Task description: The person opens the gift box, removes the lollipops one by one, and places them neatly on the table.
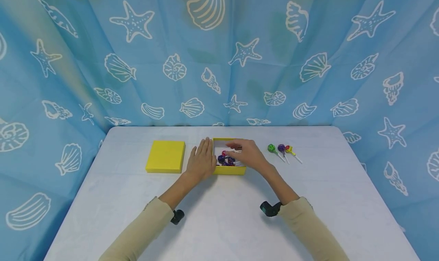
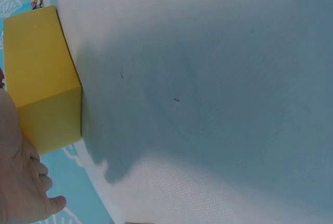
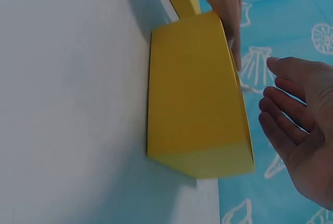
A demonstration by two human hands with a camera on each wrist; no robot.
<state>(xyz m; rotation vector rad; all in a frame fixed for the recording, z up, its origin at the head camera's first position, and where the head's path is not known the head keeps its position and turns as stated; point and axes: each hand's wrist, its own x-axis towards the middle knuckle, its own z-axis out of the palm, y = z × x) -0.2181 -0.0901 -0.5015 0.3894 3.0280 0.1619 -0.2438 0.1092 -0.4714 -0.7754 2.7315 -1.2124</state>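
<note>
In the middle, the left hand point(image 1: 202, 160) lies flat against the yellow box point(image 1: 229, 170). The right hand point(image 1: 247, 153) hovers above it, fingers point(image 3: 283, 112) straight, holding nothing.

- I see one white table point(image 1: 219, 223) carrying everything, its top pale and plain.
- An open yellow box point(image 1: 229, 170) sits on it between my two hands, the left hand point(image 1: 202, 160) flat against its left wall and the right hand point(image 1: 248, 152) hovering over it.
- A yellow lid point(image 1: 166, 156) lies flat on the table just left of my left hand.
- Three lollipops point(image 1: 282, 149), green, purple and red-yellow, lie side by side on the table near the right of my right hand.
</note>
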